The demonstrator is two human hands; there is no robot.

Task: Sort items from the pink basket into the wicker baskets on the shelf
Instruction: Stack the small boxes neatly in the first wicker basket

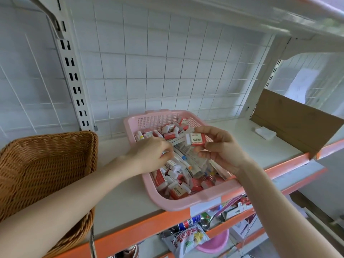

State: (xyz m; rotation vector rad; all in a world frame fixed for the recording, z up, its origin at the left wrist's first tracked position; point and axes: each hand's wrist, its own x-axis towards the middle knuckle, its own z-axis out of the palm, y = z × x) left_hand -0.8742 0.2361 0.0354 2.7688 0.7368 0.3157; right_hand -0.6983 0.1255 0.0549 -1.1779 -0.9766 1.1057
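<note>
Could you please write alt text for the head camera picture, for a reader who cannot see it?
A person's right hand holds a small red and white eraser marked 2B over a pink basket full of erasers and pens on a white shelf. The left hand reaches into the basket; a wicker basket stands left of it.

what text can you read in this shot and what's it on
"2B": eraser pinched in the right hand; smaller print blurred.
"2B": second eraser low in the pink basket.
"SHAN": snack bag under the shelf; rest unreadable.
Other labels: too small.
</note>
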